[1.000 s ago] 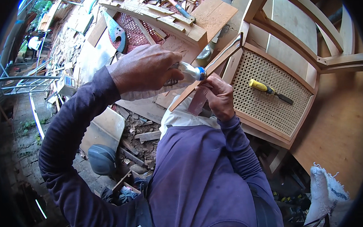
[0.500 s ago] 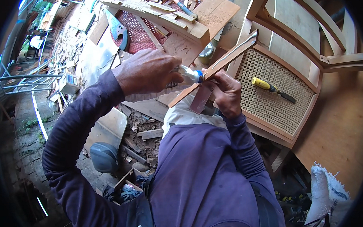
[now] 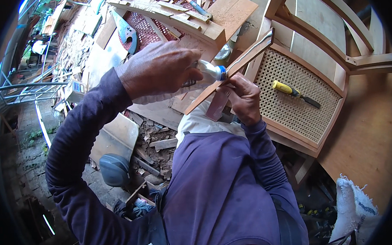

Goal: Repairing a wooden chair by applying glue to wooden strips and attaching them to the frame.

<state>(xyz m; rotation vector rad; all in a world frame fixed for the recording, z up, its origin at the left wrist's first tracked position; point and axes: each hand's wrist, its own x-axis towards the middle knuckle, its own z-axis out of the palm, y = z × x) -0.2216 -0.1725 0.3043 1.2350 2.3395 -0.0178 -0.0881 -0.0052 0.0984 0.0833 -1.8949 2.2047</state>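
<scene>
My left hand (image 3: 160, 69) is closed around a clear plastic bottle (image 3: 209, 71) with a blue cap, tipped so the cap end meets a narrow wooden strip (image 3: 251, 52). A pale bead, like glue, runs along the strip from near the cap to its far right end. Beneath the cap, my right hand (image 3: 247, 101) grips the strip between thumb and fingers. A flat reddish-brown piece (image 3: 216, 107) hangs below the strip beside my right thumb; whether the hand holds it too is unclear.
At right stands a wooden chair frame (image 3: 330, 69) with a woven cane panel (image 3: 288, 111); a yellow-handled chisel (image 3: 294, 93) lies on it. Ahead are a handsaw (image 3: 127, 35), a hammer (image 3: 194, 6) and stacked boards (image 3: 200, 27). Wood scraps (image 3: 164, 144) litter the floor at left.
The bottle's cap end has shifted slightly right and away from me along the strip. The strip has moved a little, its far end now slightly further left.
</scene>
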